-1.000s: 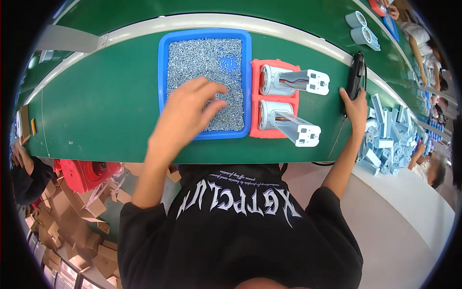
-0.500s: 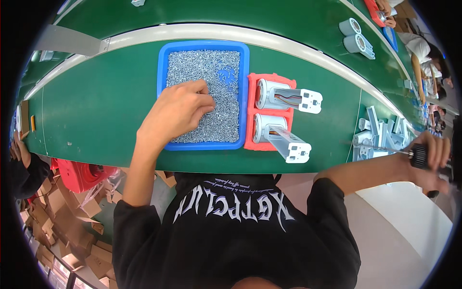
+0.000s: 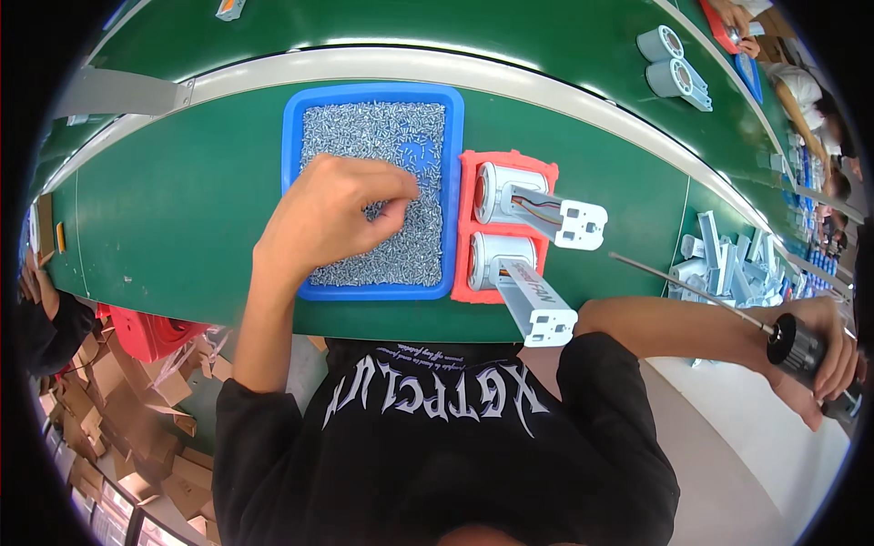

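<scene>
Your two hands are well apart. Left hand [image 3: 332, 214]: above the blue tray [image 3: 291, 164], palm turned down, fingers curled with the thumb drawn in close to the index finger; whether the tips meet or pinch a screw cannot be told. The tray lies on the green surface [image 3: 182, 218], between its near edge and the pale rail [image 3: 410, 56] along its far edge. Small silvery screws [image 3: 364, 127] cover most of the tray floor; a patch of bare blue shows toward its far right corner. Right hand [image 3: 833, 350]: out past the right part of the near edge, your fingers wrapped round the grip of a black screwdriver [image 3: 794, 346]. Its long thin shaft slants away to the left, the tip showing against the green near that edge. Just right of the blue tray, a red holder [image 3: 467, 196] carries two white units, the far one [image 3: 515, 193] and the near one [image 3: 514, 247]; each has a round body and an arm pointing right, and wires show in the far one. A heap of pale parts [image 3: 728, 259] lies toward the right end of the surface. Beyond the rail, toward the far right corner, two white cylindrical parts [image 3: 669, 77] sit side by side.
</scene>
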{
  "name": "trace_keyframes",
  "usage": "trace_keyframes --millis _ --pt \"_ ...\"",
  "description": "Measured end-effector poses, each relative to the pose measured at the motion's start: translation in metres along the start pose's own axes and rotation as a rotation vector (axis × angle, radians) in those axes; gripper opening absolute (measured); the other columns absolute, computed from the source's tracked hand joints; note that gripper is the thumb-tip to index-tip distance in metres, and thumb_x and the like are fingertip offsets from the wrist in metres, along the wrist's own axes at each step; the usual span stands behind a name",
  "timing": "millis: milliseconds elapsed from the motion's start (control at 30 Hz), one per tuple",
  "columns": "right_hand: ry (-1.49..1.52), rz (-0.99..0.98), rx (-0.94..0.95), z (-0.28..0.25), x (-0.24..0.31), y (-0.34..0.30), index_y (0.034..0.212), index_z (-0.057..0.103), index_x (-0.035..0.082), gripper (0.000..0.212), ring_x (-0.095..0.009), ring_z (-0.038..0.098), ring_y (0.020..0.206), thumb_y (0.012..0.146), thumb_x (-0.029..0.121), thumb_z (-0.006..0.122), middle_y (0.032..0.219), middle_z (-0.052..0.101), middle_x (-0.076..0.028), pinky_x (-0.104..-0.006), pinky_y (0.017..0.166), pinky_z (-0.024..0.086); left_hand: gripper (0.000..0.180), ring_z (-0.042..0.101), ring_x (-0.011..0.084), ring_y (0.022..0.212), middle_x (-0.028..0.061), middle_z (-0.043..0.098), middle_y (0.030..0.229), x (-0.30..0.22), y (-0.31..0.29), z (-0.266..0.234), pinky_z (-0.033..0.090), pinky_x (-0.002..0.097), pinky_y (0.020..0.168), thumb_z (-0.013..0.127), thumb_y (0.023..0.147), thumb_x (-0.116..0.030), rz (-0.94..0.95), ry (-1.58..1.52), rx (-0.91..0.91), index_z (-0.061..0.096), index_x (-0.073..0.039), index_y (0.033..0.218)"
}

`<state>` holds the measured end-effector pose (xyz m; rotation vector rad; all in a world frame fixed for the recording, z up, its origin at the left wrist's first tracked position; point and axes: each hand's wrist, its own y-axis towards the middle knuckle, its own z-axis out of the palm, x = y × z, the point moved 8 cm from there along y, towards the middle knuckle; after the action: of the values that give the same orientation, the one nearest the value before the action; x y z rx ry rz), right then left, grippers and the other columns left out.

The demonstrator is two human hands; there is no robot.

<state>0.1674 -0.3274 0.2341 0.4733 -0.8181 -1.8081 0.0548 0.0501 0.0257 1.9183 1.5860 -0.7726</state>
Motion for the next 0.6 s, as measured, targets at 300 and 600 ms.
trace_keyframes --millis 300,600 --pt "-0.063 -0.135 0.13 0.018 -0.028 -0.023 0.123 0.053 0.001 0.043 -0.012 0.057 0.049 0.086 0.017 0.069 0.076 0.062 -0.002 -0.0227 0.043 0.052 0.015 0.065 0.0141 0.068 0.006 0.075 0.086 -0.025 0.024 0.028 0.05 0.0243 0.06 0.074 0.068 0.007 0.09 -0.387 -0.102 0.074 -0.002 0.079" --pt "-0.059 0.15 0.291 0.036 -0.045 -0.025 0.125 0.053 0.001 0.041 -0.012 0.054 0.044 0.089 0.017 0.065 0.071 0.06 -0.002 -0.0235 0.039 0.051 0.017 0.058 0.0113 0.067 0.0057 0.071 0.084 -0.036 0.04 0.05 0.046 0.0219 0.061 0.074 0.071 0.009 0.007 -0.838 -0.215 0.076 -0.003 0.083"
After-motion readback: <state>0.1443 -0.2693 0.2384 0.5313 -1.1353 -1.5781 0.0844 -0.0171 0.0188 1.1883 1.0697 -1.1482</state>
